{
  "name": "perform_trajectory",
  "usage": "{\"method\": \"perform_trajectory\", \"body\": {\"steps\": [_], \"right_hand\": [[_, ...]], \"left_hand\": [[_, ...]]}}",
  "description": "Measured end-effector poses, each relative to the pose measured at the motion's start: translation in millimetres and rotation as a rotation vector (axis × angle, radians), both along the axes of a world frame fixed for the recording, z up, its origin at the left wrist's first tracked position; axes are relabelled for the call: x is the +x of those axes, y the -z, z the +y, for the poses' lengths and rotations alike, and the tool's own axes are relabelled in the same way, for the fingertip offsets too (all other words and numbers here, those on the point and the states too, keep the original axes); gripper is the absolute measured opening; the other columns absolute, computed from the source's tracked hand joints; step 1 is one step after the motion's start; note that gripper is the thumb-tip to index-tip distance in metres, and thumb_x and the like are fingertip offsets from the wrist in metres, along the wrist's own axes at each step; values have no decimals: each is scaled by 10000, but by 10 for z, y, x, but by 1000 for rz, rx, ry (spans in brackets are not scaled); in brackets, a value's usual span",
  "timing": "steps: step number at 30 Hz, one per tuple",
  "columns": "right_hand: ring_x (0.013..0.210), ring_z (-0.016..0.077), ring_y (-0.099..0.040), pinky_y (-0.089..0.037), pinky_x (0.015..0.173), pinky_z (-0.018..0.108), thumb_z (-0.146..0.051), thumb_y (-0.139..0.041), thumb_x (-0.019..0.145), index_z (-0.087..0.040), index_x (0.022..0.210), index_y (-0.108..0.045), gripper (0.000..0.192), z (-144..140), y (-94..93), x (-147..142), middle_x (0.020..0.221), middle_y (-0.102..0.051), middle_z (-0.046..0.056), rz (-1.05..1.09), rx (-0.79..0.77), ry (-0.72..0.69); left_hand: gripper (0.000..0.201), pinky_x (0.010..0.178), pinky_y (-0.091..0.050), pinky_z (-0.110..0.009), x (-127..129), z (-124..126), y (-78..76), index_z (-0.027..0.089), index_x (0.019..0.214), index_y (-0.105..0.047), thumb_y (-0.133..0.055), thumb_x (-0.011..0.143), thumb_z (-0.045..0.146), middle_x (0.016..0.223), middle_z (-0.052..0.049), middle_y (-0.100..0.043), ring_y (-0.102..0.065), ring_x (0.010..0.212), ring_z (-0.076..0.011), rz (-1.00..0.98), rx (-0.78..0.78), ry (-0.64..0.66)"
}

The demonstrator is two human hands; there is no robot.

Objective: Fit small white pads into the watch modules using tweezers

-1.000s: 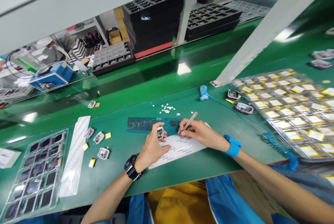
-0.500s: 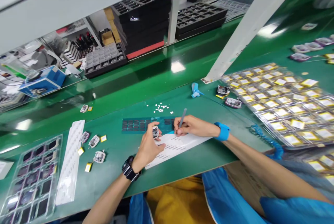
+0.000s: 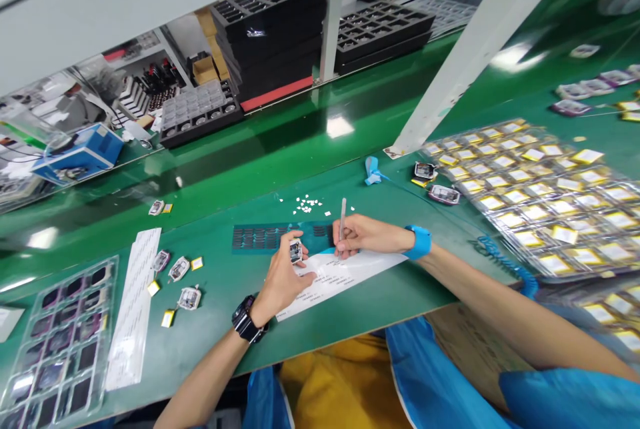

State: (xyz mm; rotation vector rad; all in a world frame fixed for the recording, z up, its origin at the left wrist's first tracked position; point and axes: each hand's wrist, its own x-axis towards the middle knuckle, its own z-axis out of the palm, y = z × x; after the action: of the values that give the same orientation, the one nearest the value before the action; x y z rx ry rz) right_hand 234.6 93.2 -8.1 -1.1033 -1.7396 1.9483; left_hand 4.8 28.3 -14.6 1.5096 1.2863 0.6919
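Left hand [image 3: 283, 276] pinches a small module [image 3: 295, 251] upright, face toward the tweezers [image 3: 343, 219] gripped in the right hand [image 3: 361, 234] at three o'clock (tips on the sticker sheet [image 3: 273, 237]).

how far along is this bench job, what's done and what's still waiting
Looks done, probably: small white peeled scraps lie past the teal sheet of dark pads, and three small square modules with yellow tabs sit loose at left. In hand: the left hand pinches one small square module over the white printed sheet; the right hand holds slim metal tweezers. Left: clear trays of yellow-topped parts on the right appear full.
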Motion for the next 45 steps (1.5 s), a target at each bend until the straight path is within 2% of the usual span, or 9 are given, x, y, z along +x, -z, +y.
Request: {"method": "perform_trajectory", "body": {"steps": [4, 8, 11, 15, 18, 25, 37, 45], "right_hand": [[592, 118, -671, -464, 510, 210, -512, -803, 644, -164, 732, -575, 425, 25, -89, -27, 712, -745, 37, 86, -42, 123], [675, 149, -702, -514, 581, 237, -521, -815, 633, -161, 733, -598, 432, -18, -222, -232, 718, -739, 41, 185, 4, 336], [716, 174, -713, -537, 608, 259, -522, -818, 635, -171, 754, -611, 425, -108, -301, -458, 721, -726, 36, 254, 65, 445], [699, 184, -713, -561, 622, 287, -507, -813, 655, -196, 762, -594, 395, -261, -315, -716, 695, -697, 13, 345, 186, 605], [662, 180, -702, -573, 618, 300, -490, -798, 684, -207, 748, -588, 358, -358, -274, -819, 677, -681, 6, 352, 287, 702], [641, 179, -693, -587, 614, 316, -451, -779, 718, -210, 721, -620, 289, -431, -194, -864, 682, -661, 8, 288, 438, 781], [656, 199, -691, -597, 628, 343, -598, -758, 681, -219, 718, -608, 409, -448, -228, -875, 706, -677, 34, 221, 382, 780], [673, 204, -696, -592, 638, 348, -516, -773, 703, -211, 707, -631, 336, -466, -176, -895, 711, -666, 35, 248, 414, 800]], "left_hand": [[787, 740, -490, -301, 10, 10, -12, 247, 1258, -370, -740, 589, 65, 972, -9, -583, -570, 812, -137, -109, -51, -51], [630, 819, -502, -335, -12, 47, -43, 236, 1179, -409, -754, 660, 148, 1035, -38, -597, -619, 911, -158, -467, -150, -90], [572, 932, -486, -375, -41, 67, -105, 241, 1202, -432, -745, 725, 191, 1144, -60, -612, -643, 1035, -187, -682, -183, -121], [577, 1013, -455, -392, -45, 37, -198, 265, 1266, -423, -734, 782, 230, 1197, -63, -633, -614, 1142, -196, -752, -117, -190], [540, 1009, -465, -393, -24, -7, -240, 256, 1237, -426, -735, 795, 249, 1243, -94, -629, -611, 1157, -201, -751, -41, -217], [524, 1029, -457, -403, -4, -44, -262, 248, 1193, -387, -735, 802, 245, 1260, -109, -624, -604, 1182, -199, -801, 4, -222], [553, 1058, -426, -438, 6, -50, -306, 255, 1174, -369, -749, 781, 334, 1260, -118, -622, -587, 1212, -225, -727, -3, -231], [553, 1066, -423, -428, 4, -53, -298, 253, 1175, -370, -754, 780, 306, 1251, -110, -632, -609, 1179, -201, -763, -8, -239]]}}
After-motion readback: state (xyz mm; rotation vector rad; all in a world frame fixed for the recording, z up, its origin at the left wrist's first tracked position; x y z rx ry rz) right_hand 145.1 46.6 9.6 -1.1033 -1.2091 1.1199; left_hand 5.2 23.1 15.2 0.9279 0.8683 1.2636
